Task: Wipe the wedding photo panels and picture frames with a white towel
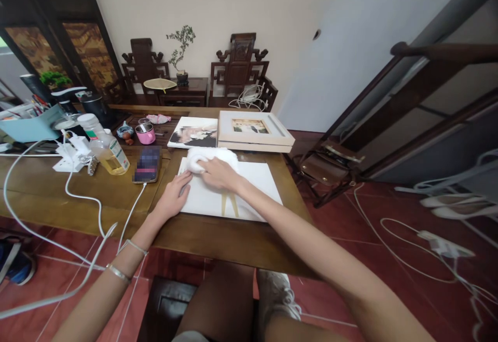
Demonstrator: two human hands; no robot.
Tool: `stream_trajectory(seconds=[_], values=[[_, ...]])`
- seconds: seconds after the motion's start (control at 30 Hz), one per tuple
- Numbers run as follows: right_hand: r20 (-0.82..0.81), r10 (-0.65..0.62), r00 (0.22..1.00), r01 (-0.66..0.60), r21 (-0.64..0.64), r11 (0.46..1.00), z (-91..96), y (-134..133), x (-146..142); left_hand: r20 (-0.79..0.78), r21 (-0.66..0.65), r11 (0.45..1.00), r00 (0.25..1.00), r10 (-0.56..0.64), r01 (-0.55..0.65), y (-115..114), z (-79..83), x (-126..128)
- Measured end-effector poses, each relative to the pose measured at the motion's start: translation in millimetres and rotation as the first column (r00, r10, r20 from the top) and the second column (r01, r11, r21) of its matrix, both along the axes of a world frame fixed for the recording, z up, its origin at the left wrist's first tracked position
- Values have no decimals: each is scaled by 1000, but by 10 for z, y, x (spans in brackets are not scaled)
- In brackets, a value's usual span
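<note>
A white rectangular panel lies flat on the wooden table in front of me, with two tan strips showing near its front edge. Bunched on its far left part is a white cloth, gripped under the curled fingers of my right hand. My left hand lies with outstretched fingers along the panel's left edge, its fingertips close to the cloth. Behind the panel are a photo print and a pale box with a framed picture on top.
On the wooden table, to the left, are a phone on a charging cable, a bottle of yellow liquid, a white power strip and a pink cup. A brown bag is on the right, by a wooden chair.
</note>
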State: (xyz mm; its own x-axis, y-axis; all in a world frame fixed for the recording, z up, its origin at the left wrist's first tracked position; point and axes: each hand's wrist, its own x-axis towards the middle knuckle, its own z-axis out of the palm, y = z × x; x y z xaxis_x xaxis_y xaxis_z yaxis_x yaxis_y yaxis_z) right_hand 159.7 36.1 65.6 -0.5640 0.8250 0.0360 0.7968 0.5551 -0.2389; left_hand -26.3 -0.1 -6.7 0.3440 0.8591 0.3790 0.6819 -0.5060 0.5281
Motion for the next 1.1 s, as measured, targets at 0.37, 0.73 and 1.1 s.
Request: stream_trajectory(seconds=[0.37, 0.73, 1.1], values=[[-14, -221, 975, 220, -62, 973, -229, -542, 1274, 11, -8, 1000, 1000, -1, 1, 7, -26, 4], [33, -137, 990, 141, -180, 974, -142, -1113, 1518, -24, -15, 1000, 999, -22, 22, 13, -50, -3], [5, -66, 998, 66, -31, 997, -268, -65, 1248, -1, -22, 999, 1000, -23, 23, 19, -28, -25]])
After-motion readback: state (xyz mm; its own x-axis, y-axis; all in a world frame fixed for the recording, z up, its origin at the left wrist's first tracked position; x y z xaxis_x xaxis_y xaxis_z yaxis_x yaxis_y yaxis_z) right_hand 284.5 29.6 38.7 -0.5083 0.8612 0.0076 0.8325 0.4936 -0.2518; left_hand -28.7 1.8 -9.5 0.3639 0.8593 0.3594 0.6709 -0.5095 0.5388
